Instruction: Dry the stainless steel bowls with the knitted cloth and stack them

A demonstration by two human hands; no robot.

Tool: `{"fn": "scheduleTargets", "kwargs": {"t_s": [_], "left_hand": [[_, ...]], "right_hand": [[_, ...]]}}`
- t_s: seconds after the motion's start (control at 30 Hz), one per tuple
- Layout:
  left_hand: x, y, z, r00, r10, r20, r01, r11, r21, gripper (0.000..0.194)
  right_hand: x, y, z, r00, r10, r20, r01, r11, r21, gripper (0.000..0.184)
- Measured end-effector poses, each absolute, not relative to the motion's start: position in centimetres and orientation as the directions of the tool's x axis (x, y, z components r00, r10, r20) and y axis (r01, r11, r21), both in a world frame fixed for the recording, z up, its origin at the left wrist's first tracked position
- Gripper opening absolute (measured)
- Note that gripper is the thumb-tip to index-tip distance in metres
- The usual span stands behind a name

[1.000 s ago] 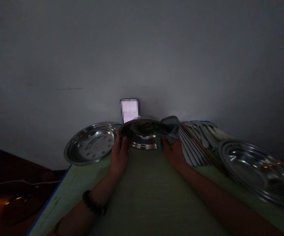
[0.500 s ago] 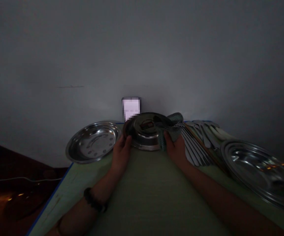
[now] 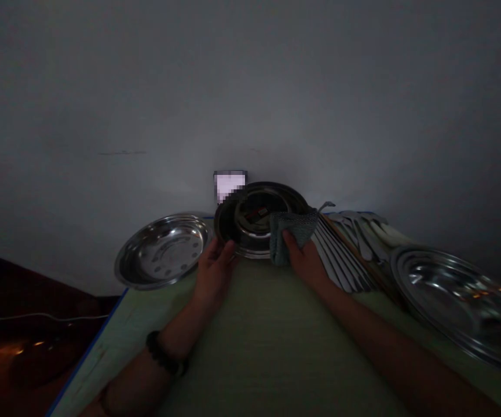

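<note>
A round steel basin (image 3: 228, 223) is tipped up in front of me, its underside with a small label facing me. My left hand (image 3: 215, 269) grips its lower left rim, thumb on the near side. In my right hand (image 3: 306, 260) is a folded grey-green checked cloth (image 3: 293, 231), pressed against the basin's right side. The cloth covers part of the basin, and my right fingers behind it are hidden.
Another steel basin (image 3: 167, 249) with round marks inside stands at the left. On the right lie a row of metal cutlery (image 3: 337, 260), several spoons (image 3: 358, 234) and a large steel basin (image 3: 459, 301). A lit phone (image 3: 228, 184) leans on the wall (image 3: 250, 87).
The basin has tilted up, so more of its underside and label shows. The cloth in my right hand has shifted slightly and lies flatter over the right side.
</note>
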State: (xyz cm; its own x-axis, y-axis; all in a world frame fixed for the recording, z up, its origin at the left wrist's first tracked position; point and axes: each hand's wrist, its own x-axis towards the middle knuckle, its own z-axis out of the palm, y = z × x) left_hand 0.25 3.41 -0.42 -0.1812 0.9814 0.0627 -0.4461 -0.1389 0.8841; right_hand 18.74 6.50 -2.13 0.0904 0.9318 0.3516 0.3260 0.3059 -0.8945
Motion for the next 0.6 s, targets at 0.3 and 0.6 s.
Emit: {"fn": "scheduleTargets", "kwargs": {"t_s": [0.3,0.6], "left_hand": [[0.0,3.6,-1.8,-0.175,0.982,0.076,-0.241,-0.118,0.963,0.038],[0.2,3.6,-1.6,-0.185,0.982,0.044,-0.309,-0.101,0.946,0.042]], "right_hand": [[19.3,6.6,-2.0,0.188,0.897,0.400,0.300,0.336,-0.893,0.035],[19.1,7.1,-2.4,0.180,0.852,0.492,0.274,0.437,-0.857,0.035]]}}
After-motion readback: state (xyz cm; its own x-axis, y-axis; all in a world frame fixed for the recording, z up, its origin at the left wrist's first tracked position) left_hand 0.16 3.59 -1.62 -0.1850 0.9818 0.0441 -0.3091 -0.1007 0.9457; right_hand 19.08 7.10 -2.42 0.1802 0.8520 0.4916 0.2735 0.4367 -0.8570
